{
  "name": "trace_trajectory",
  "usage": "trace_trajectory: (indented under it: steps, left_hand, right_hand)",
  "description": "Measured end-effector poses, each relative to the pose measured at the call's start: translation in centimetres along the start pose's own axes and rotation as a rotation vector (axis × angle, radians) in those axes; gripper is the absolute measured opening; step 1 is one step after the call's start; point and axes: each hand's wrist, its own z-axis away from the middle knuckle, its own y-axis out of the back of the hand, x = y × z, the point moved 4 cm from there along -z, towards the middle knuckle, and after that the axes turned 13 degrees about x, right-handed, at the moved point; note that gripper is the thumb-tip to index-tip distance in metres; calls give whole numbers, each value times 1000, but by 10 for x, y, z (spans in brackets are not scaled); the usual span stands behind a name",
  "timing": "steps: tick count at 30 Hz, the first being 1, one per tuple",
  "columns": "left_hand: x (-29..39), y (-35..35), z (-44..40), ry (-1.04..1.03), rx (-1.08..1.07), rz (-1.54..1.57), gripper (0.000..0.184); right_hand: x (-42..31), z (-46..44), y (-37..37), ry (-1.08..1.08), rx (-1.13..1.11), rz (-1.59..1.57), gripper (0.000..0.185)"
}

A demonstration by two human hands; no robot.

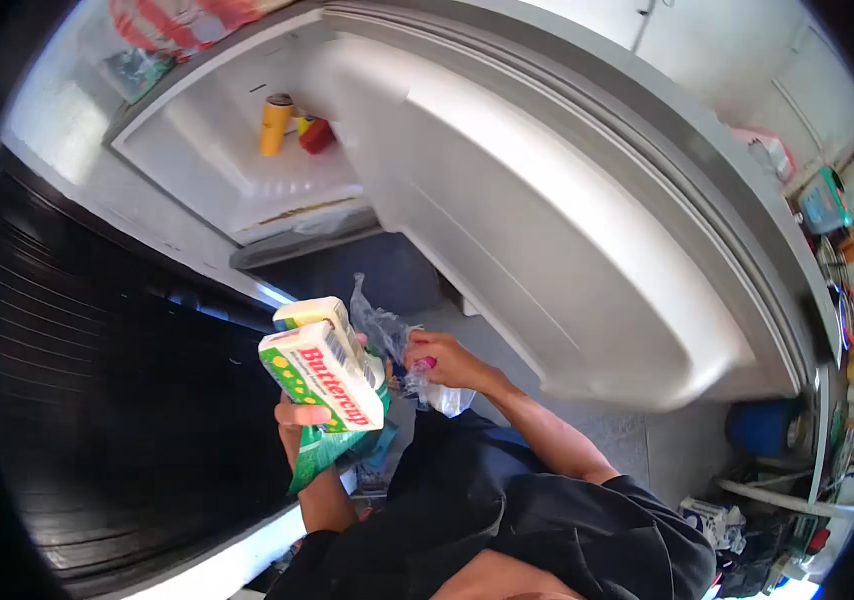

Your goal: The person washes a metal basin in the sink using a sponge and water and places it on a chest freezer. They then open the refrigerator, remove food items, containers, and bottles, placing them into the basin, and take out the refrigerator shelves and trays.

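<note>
Two cartons (322,378) are grasped in the left hand (301,415), the nearer one printed Buttercup, its long axis tilted from upper left to lower right in view; one green packet (319,456) is held below them. The cartons are kept short of the front edge of the open refrigerator compartment (197,130), which lies ahead. One clear plastic bag (379,322) is clenched in the right hand (447,361), just right of the cartons. Counted inside, back from that edge: one yellow container (275,128), one red item (318,137).
</note>
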Motion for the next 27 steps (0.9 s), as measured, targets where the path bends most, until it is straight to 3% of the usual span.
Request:
trace_trajectory:
  steps: [2, 3, 4, 6, 7, 9, 11, 16, 19, 20, 22, 27]
  left_hand:
    - [-42, -32, 26, -83, -138, -49, 86]
    - [-62, -51, 46, -105, -83, -90, 81]
    - [-85, -67, 59, -172, -273, -76, 82]
    - [-126, -98, 95, -161, -459, -125, 81]
    - [-91, -103, 96, -88, -466, -78, 81]
    - [-129, -130, 135, 24, -351, -85, 80]
    - [-149, -144, 156, 127, -377, -163, 79]
    - [-189, -160, 139, 621, -868, -277, 78]
    - [-217, -218, 143, 575, -904, -585, 73]
    - [-232, -246, 140, 551, -1090, -595, 71]
    - [-261, -266, 134, 439, -1148, -561, 68]
    - [-307, -301, 106, 500, -1033, -496, 72]
  right_hand:
    - [8, 55, 24, -6, -3, 32, 21]
    - [5, 89, 35, 12, -6, 17, 21]
    - [1, 124, 48, 32, -4, 4, 21]
    - [-6, 194, 81, 6, 42, -48, 22]
    - [-38, 188, 77, -59, 55, 17, 21]
    - [-37, 247, 108, -85, 110, 75, 19]
    - [-46, 282, 144, -128, 186, 123, 18]
    - [-53, 321, 212, -278, 386, 286, 16]
    - [-58, 337, 259, -300, 444, 399, 14]
    - [-63, 339, 277, -287, 480, 429, 15]
    - [-68, 338, 311, -364, 507, 478, 13]
    - [-67, 316, 393, -313, 685, 494, 19]
